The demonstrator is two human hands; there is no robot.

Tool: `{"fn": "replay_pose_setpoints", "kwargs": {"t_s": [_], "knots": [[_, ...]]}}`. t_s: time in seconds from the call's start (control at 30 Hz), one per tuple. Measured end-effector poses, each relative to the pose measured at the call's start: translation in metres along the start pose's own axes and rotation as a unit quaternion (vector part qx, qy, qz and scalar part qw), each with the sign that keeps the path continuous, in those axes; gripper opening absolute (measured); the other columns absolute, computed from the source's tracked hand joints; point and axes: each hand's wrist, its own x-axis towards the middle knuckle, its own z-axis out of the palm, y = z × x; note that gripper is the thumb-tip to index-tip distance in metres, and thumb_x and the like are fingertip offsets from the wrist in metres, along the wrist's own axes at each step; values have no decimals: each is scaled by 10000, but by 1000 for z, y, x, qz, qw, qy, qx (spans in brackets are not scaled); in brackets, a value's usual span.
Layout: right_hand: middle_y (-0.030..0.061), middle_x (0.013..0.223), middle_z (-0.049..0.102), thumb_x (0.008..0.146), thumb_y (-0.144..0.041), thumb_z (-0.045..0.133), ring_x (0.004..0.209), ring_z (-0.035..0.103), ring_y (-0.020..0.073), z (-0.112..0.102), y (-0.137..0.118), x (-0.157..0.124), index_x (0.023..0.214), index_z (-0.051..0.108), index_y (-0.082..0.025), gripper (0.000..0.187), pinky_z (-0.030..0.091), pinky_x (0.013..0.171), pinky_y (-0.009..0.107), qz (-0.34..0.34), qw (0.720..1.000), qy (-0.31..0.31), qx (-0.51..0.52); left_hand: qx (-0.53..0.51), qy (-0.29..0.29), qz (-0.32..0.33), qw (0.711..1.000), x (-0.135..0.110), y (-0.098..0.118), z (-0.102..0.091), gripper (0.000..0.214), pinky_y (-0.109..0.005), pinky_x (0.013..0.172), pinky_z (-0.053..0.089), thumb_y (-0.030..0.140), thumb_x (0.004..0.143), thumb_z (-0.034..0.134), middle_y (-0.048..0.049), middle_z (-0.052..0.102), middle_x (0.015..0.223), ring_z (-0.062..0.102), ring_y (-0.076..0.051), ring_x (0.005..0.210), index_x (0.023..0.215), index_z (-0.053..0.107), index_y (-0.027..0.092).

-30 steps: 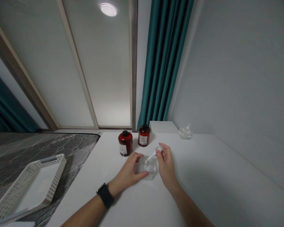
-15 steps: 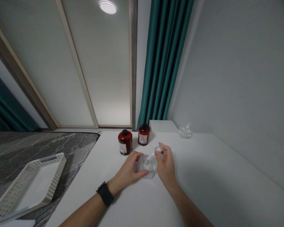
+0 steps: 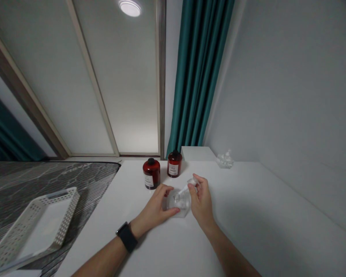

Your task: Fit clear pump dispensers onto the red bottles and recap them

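Note:
My left hand (image 3: 159,207), with a dark watch (image 3: 127,237) at the wrist, grips a clear, many-sided container (image 3: 182,206) from its left side, thumb in front and fingers behind. The container rests on the white table. Pinched in my right hand (image 3: 201,200) is a clear knob with a pale thin stem (image 3: 186,188), which slants down to the left over the container. Blur hides whether the stem's tip touches the inside. Beyond my left hand stand two red bottles with black caps and white labels, a nearer one (image 3: 151,174) and a farther one (image 3: 174,164).
A white box (image 3: 198,153) stands at the table's far edge, with crumpled clear plastic (image 3: 225,159) to its right. Left of the white table (image 3: 173,254), a white perforated basket (image 3: 67,215) sits lower down. A wall (image 3: 291,96) borders the right side; a green curtain (image 3: 200,77) hangs behind.

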Motion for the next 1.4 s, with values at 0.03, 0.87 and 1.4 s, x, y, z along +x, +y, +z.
{"fn": "replay_pose_setpoints", "kwargs": {"t_s": [0.03, 0.87, 1.4], "knots": [[94, 1152, 645, 878, -359, 631, 1048, 613, 233, 0, 1, 0, 1139, 617, -206, 303, 484, 935, 410, 1, 1000, -1, 3, 1, -1, -1, 1000, 0, 0, 0, 490, -387, 908, 476, 231, 762, 772, -59, 563, 1087, 553, -242, 1014, 1182, 521, 207], [-8, 791, 614, 825, -471, 662, 725, 599, 169, -1, -1, 14, 1086, 604, -193, 386, 505, 684, 307, 119, 990, 16, 77, 3, -1, -9, 1000, 0, -2, 1, 458, -408, 903, 484, 272, 775, 748, -67, 573, 1070, 563, -253, 1000, 1176, 537, 205], [-44, 693, 627, 715, -427, 755, 597, 608, 142, -16, 12, 34, 932, 588, -227, 339, 553, 672, 346, 222, 945, 44, 237, 3, 4, -3, 1000, 0, -1, 0, 440, -398, 900, 486, 251, 783, 733, -63, 574, 1080, 571, -244, 999, 1173, 534, 210]]}}
